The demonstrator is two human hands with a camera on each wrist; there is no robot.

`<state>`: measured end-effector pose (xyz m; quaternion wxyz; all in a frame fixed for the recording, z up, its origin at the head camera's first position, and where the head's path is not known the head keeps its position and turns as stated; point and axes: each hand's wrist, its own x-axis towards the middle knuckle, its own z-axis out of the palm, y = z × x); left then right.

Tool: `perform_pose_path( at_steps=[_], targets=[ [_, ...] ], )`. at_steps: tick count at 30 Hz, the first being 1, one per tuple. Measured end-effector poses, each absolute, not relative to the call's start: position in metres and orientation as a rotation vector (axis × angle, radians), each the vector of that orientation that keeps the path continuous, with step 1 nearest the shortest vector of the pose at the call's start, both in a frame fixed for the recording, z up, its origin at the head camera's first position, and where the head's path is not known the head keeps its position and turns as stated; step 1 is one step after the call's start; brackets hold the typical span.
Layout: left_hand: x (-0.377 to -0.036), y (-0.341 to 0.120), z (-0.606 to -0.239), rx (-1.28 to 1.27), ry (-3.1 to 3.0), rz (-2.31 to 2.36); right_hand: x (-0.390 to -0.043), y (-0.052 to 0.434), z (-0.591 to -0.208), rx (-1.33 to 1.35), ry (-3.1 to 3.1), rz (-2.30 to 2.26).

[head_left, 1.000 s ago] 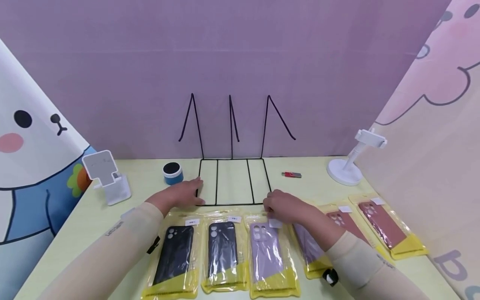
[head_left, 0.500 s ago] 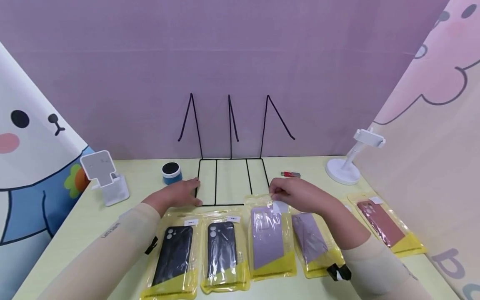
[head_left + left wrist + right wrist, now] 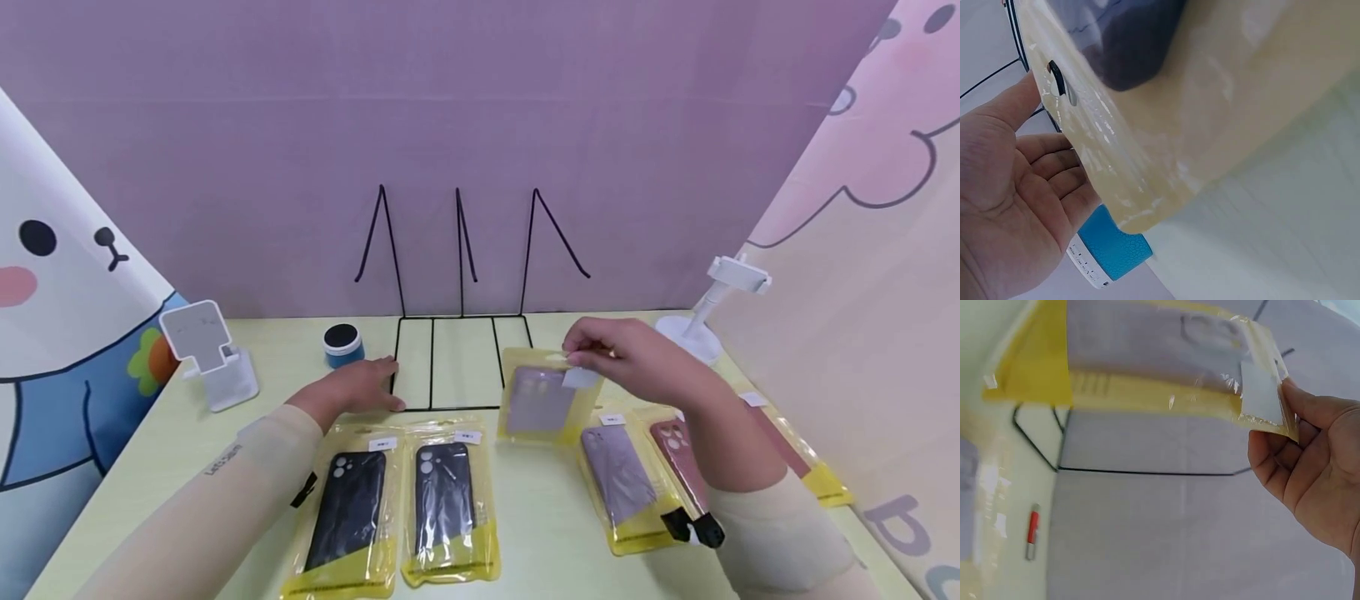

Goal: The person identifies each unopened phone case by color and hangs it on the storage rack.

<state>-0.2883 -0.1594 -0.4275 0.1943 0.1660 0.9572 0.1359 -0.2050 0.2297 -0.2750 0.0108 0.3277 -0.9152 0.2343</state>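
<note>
My right hand [image 3: 637, 354] pinches the top edge of a yellow-edged clear bag with a lilac phone case [image 3: 537, 400] inside, raised in front of the black wire rack [image 3: 431, 367]. In the right wrist view, thumb and fingers grip the bag beside its white label [image 3: 1260, 394]. My left hand [image 3: 360, 387] rests at the left side of the rack's base, thumb and fingers spread. Two bagged black phone cases [image 3: 348, 508] [image 3: 444, 500] lie in front of it. A second lilac case [image 3: 621, 475] and two reddish ones [image 3: 678, 450] lie at the right, partly behind my right arm.
A blue jar with a black top [image 3: 343, 346] stands just behind my left hand. White phone stands are at the left [image 3: 217, 358] and right [image 3: 697, 329]. A red USB stick [image 3: 1033, 528] lies on the table [image 3: 540, 517]. Three bent wire hooks [image 3: 465, 233] rise from the rack.
My right hand has lifted the bagged lilac case off the table, moving it up and back toward the rack. The left hand has stayed at the rack's base.
</note>
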Motion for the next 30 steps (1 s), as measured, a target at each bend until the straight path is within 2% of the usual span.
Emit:
perform_pose_path(
  at_steps=[6,16,30],
  targets=[
    [-0.288,-0.158,-0.429,0.471,2.683,0.371,-0.210,0.241,-0.256,0.927,-2.707,0.625],
    [-0.286,-0.160,-0.428,0.467,2.687,0.372,-0.223,0.246,-0.239,0.670,-2.655,0.696],
    [-0.288,-0.160,-0.433,0.467,2.691,0.356,-0.260,0.240,-0.240,0.602,-2.738,0.661]
  ],
)
